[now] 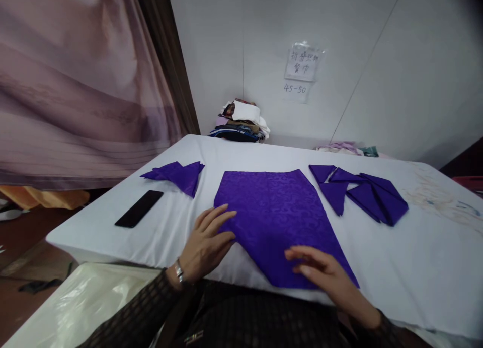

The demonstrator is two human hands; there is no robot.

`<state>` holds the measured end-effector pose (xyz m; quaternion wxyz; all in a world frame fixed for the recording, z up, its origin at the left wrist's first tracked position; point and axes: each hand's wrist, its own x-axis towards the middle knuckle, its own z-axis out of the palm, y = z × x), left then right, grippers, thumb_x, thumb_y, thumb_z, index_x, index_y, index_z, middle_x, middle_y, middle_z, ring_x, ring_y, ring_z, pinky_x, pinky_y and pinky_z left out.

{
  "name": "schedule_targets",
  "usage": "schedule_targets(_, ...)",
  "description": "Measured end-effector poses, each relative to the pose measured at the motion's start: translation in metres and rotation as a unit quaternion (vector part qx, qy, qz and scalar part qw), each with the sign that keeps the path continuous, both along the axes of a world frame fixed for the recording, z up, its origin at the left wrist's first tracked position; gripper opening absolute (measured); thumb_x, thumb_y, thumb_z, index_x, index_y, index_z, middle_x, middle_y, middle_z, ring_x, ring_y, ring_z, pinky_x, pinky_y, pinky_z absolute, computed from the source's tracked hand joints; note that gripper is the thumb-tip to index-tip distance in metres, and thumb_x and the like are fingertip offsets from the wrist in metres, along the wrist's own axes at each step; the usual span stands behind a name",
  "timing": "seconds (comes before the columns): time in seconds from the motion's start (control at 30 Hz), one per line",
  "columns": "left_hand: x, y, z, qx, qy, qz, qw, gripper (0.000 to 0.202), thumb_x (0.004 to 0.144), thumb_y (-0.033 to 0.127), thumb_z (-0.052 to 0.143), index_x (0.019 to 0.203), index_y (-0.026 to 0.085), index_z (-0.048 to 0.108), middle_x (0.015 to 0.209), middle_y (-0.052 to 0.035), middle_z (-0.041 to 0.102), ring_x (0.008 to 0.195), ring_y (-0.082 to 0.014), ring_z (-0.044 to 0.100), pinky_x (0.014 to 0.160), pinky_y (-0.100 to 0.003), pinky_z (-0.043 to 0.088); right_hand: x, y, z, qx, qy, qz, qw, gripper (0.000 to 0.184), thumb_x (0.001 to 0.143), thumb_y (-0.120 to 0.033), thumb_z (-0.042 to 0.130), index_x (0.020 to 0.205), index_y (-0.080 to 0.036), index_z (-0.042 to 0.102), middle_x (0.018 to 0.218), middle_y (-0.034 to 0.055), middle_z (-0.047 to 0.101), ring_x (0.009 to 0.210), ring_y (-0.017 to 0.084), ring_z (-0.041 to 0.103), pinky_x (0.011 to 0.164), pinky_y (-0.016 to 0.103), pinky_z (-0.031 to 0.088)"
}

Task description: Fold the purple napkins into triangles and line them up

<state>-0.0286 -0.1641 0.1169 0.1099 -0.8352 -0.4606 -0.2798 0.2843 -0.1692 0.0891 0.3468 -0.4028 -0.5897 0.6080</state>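
A purple napkin (275, 212) lies spread flat on the white tablecloth (377, 257) right in front of me. My left hand (206, 245) rests open at the napkin's left edge, fingers stretched onto the cloth. My right hand (324, 275) lies open and flat on the napkin's near corner. A watch sits on my left wrist.
A folded purple napkin (177, 174) lies at the left, with a black phone (139, 208) beside it. Several folded purple napkins (362, 192) lie at the right. A pile of clothes (241, 120) sits against the back wall under a paper note (302, 63). A curtain (75, 86) hangs left.
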Motion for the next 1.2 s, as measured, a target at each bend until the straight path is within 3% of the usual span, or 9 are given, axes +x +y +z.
schedule_targets(0.07,0.018,0.009,0.007,-0.019,0.010,-0.040,0.999,0.014,0.080,0.017,0.056,0.080,0.025,0.067,0.124,-0.0038,0.057,0.126,-0.0259,0.040,0.106,-0.049,0.030,-0.032,0.005,-0.008,0.089,-0.019,0.022,0.996,0.065,0.071,-0.032,0.071,0.132,-0.029,0.047,0.136,0.0071,0.049,0.123,0.026,0.045,0.101,0.046,0.036)
schedule_targets(0.17,0.044,0.021,0.011,-0.041,0.014,-0.113,0.993,0.014,0.079,0.016,0.055,0.083,0.024,0.067,0.121,-0.0031,0.059,0.125,-0.0234,0.042,0.109,-0.049,0.025,-0.074,0.014,-0.025,0.168,-0.027,0.034,0.985,0.092,0.066,-0.031,0.076,0.143,-0.026,0.027,0.147,0.0076,0.031,0.133,0.027,0.030,0.109,0.048,0.023)
schedule_targets(0.23,0.055,0.026,0.012,-0.046,0.011,-0.149,0.988,0.015,0.079,0.015,0.055,0.085,0.024,0.066,0.119,-0.0027,0.061,0.123,-0.0219,0.044,0.110,-0.047,0.024,-0.094,0.022,-0.033,0.178,-0.010,0.000,0.984,0.085,0.069,-0.032,0.072,0.142,-0.024,0.030,0.145,0.0069,0.035,0.133,0.026,0.032,0.109,0.047,0.022)
schedule_targets(0.33,0.061,0.031,0.010,-0.047,-0.012,-0.157,0.986,0.018,0.081,0.018,0.055,0.096,0.023,0.064,0.118,-0.0044,0.061,0.122,-0.0213,0.045,0.109,-0.046,0.026,-0.106,0.033,-0.037,0.120,0.050,-0.055,0.990,0.050,0.079,-0.033,0.060,0.128,-0.025,0.052,0.133,0.0038,0.052,0.125,0.024,0.044,0.108,0.045,0.026)
schedule_targets(0.5,0.046,0.033,-0.005,-0.026,-0.080,-0.098,0.992,0.030,0.084,0.021,0.055,0.114,0.022,0.055,0.124,-0.0102,0.056,0.121,-0.0238,0.046,0.102,-0.049,0.034,-0.067,0.050,-0.036,-0.042,0.216,-0.193,0.956,0.035,0.078,-0.032,0.056,0.110,-0.023,0.065,0.109,0.0020,0.068,0.110,0.021,0.057,0.102,0.041,0.037)
schedule_targets(0.63,0.034,0.032,-0.028,-0.056,-0.093,-0.088,0.990,0.026,0.083,0.018,0.054,0.109,0.022,0.056,0.124,-0.0107,0.056,0.120,-0.0238,0.047,0.097,-0.046,0.041,-0.006,0.047,-0.049,-0.163,0.227,-0.268,0.922,0.031,0.075,-0.044,0.054,0.092,-0.023,0.070,0.090,0.0042,0.073,0.098,0.024,0.064,0.090,0.041,0.050)
schedule_targets(0.8,0.035,0.037,-0.056,-0.125,-0.106,-0.092,0.982,0.021,0.082,0.016,0.054,0.101,0.021,0.060,0.122,-0.0105,0.057,0.116,-0.0227,0.050,0.094,-0.044,0.046,0.031,0.015,-0.072,-0.168,0.221,-0.310,0.909,0.029,0.077,-0.048,0.054,0.084,-0.024,0.070,0.091,0.0050,0.073,0.099,0.026,0.064,0.085,0.044,0.053)
schedule_targets(0.97,0.040,0.061,-0.075,-0.197,-0.125,-0.078,0.969,0.017,0.081,0.017,0.056,0.096,0.021,0.063,0.121,-0.0097,0.057,0.113,-0.0216,0.052,0.092,-0.040,0.048,0.038,-0.002,-0.073,-0.166,0.226,-0.404,0.871,0.019,0.080,-0.043,0.055,0.082,-0.034,0.071,0.099,-0.0025,0.071,0.113,0.024,0.056,0.087,0.036,0.054)
schedule_targets(1.2,0.046,0.118,-0.080,-0.318,-0.172,0.006,0.932,0.018,0.081,0.022,0.056,0.095,0.014,0.063,0.123,-0.0149,0.054,0.098,-0.0218,0.061,0.078,-0.036,0.055,0.049,-0.015,-0.069,-0.192,0.267,-0.427,0.843,0.010,0.075,-0.034,0.064,0.082,-0.036,0.072,0.104,-0.0062,0.070,0.111,0.022,0.058,0.087,0.029,0.054)
